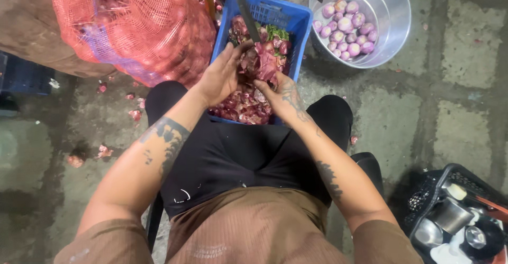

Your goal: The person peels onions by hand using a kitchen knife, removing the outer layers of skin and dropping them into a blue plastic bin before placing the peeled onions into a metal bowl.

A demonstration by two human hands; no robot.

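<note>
Both hands over the blue plastic crate of red onion skins.

My left hand grips a long dark knife, blade pointing away over the crate; my right hand has its fingers closed on a half-peeled red onion just above the skins. Beyond the crate's far right corner stands a round metal basin of peeled purple onions; at the crate's left leans a red mesh sack.

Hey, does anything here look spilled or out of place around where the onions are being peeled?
Yes. Reddish onion skin scraps lie scattered on the concrete floor left of the blue crate, below the red mesh sack, instead of in the crate with the other peelings. One more scrap lies by the person's right knee. Nothing else stands out.
</note>
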